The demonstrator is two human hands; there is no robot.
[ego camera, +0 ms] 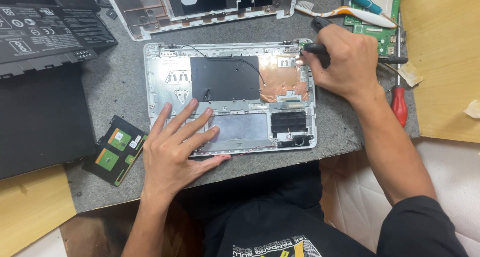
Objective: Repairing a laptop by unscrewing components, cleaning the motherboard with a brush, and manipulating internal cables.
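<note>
Laptop shell (230,77) — left hand (172,149) flat, right hand (345,59) gripping screwdriver (316,48).

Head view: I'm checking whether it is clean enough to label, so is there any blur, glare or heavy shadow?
Head view: evenly lit and mostly sharp; the left hand on the laptop shell casts only a soft shadow; the right hand gripping a black-handled tool looks slightly soft; mild sheen on the copper foil, no harsh glare.

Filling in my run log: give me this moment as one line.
left hand: flat on laptop base shell | right hand: gripping black-handled screwdriver at shell's top right corner
</note>
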